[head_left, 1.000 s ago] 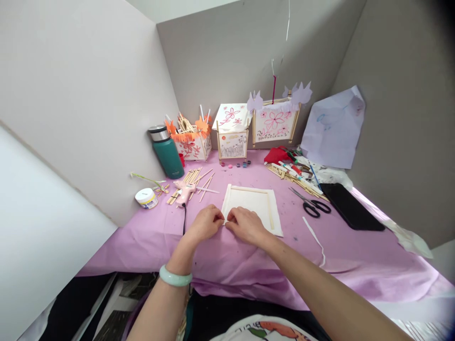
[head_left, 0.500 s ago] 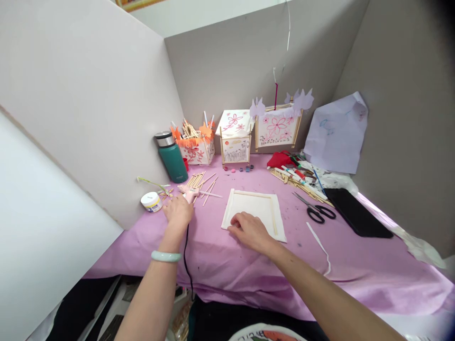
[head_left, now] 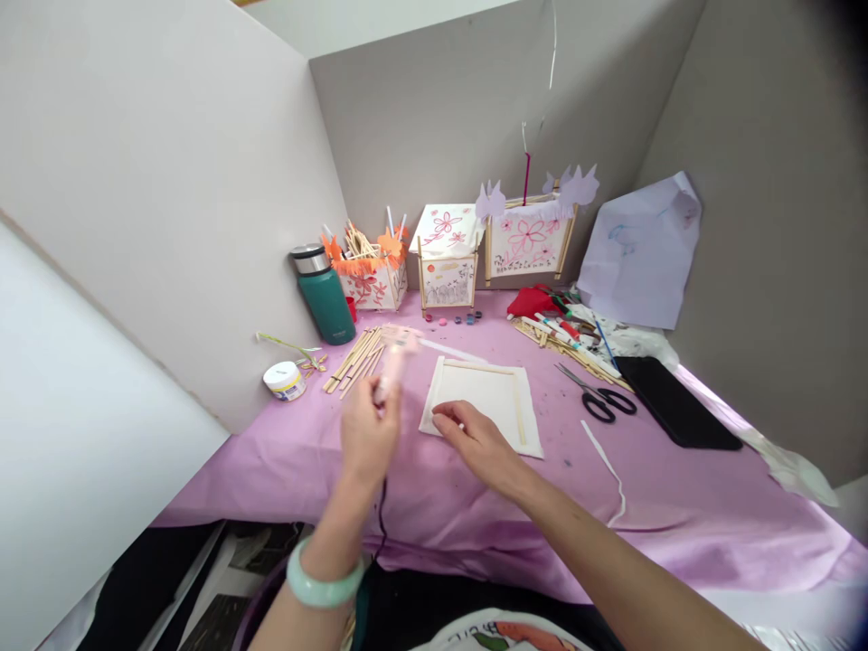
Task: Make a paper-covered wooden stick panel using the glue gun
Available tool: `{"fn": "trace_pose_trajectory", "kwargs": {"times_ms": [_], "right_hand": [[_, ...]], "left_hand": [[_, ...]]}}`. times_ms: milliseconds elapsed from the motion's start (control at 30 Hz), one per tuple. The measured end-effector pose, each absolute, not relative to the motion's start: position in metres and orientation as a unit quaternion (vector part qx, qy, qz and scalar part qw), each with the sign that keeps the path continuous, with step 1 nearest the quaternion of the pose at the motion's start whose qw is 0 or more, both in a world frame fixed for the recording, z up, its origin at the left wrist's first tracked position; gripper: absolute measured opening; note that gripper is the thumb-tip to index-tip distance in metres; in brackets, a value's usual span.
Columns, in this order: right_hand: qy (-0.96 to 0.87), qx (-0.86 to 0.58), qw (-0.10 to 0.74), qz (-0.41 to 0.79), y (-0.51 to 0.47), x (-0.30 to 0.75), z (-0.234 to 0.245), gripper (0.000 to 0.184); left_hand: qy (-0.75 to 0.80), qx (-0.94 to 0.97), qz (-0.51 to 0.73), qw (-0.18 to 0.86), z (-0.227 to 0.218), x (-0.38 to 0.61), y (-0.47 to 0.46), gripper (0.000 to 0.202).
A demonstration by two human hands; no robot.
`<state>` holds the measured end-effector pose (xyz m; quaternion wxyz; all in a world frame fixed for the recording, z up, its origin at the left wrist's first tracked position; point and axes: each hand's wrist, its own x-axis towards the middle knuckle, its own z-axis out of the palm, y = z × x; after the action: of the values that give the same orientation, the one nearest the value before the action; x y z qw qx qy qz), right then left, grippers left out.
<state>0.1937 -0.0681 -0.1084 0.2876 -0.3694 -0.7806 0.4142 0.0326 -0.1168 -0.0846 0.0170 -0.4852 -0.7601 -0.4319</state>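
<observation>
My left hand [head_left: 370,429] is closed round the handle of a pink glue gun [head_left: 394,362], which is blurred by motion. A white glue stick [head_left: 451,350] juts from it to the right, and a black cord [head_left: 382,520] hangs below the hand. My right hand [head_left: 478,443] has its fingers curled together on the lower left edge of a square white panel [head_left: 485,398] lying flat on the table. Thin wooden sticks [head_left: 519,407] run along the panel's sides. Part of its lower edge is hidden by that hand.
Wooden sticks [head_left: 353,362], a white jar [head_left: 285,381] and a green bottle [head_left: 326,303] are on the left. Decorated paper boxes [head_left: 448,280] stand at the back. Scissors [head_left: 597,398], a black phone [head_left: 678,402] and a white strip [head_left: 605,461] lie on the right of the purple cloth [head_left: 475,533].
My left hand has lifted the glue gun off the wooden sticks and brought it right, towards the panel. My right hand stays at the panel's edge, hardly moved.
</observation>
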Motion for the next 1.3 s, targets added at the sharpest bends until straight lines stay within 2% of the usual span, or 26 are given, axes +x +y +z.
{"fn": "trace_pose_trajectory", "kwargs": {"times_ms": [100,200,267,333,400,467,600,700,967,1300], "right_hand": [[-0.683,-0.306,0.358,0.559,-0.087,0.198,-0.104,0.043],[-0.546,-0.327,0.406,0.656,-0.097,0.206,-0.111,0.044],[-0.478,-0.358,0.43,0.677,-0.097,0.213,-0.117,0.04],[-0.447,-0.384,0.439,0.678,-0.095,0.221,-0.121,0.037],[-0.434,-0.399,0.44,0.678,-0.094,0.228,-0.121,0.039],[-0.441,-0.4,0.423,0.683,-0.095,0.232,-0.12,0.04],[-0.476,-0.388,0.34,0.712,-0.1,0.231,-0.118,0.032],[-0.499,-0.396,0.288,0.715,-0.103,0.23,-0.12,0.03],[-0.493,-0.396,0.269,0.727,-0.101,0.233,-0.12,0.042],[-0.481,-0.378,0.227,0.758,-0.099,0.225,-0.118,0.036]], "left_hand": [[-0.664,-0.564,-0.49,-0.019,-0.104,0.091,-0.138,0.021],[-0.597,-0.63,-0.496,-0.02,-0.122,0.123,-0.149,0.029],[-0.557,-0.677,-0.478,-0.059,-0.127,0.121,-0.15,0.031],[-0.546,-0.692,-0.463,-0.092,-0.129,0.103,-0.147,0.022],[-0.594,-0.658,-0.46,-0.052,-0.129,0.078,-0.139,0.015],[-0.647,-0.643,-0.409,-0.011,-0.132,0.053,-0.128,0.017],[-0.67,-0.677,-0.301,-0.041,-0.139,0.03,-0.111,0.022],[-0.675,-0.681,-0.277,-0.057,-0.139,0.03,-0.106,0.023],[-0.671,-0.664,-0.321,-0.071,-0.14,0.032,-0.105,0.015],[-0.637,-0.677,-0.368,-0.033,-0.153,0.027,-0.109,0.013]]}}
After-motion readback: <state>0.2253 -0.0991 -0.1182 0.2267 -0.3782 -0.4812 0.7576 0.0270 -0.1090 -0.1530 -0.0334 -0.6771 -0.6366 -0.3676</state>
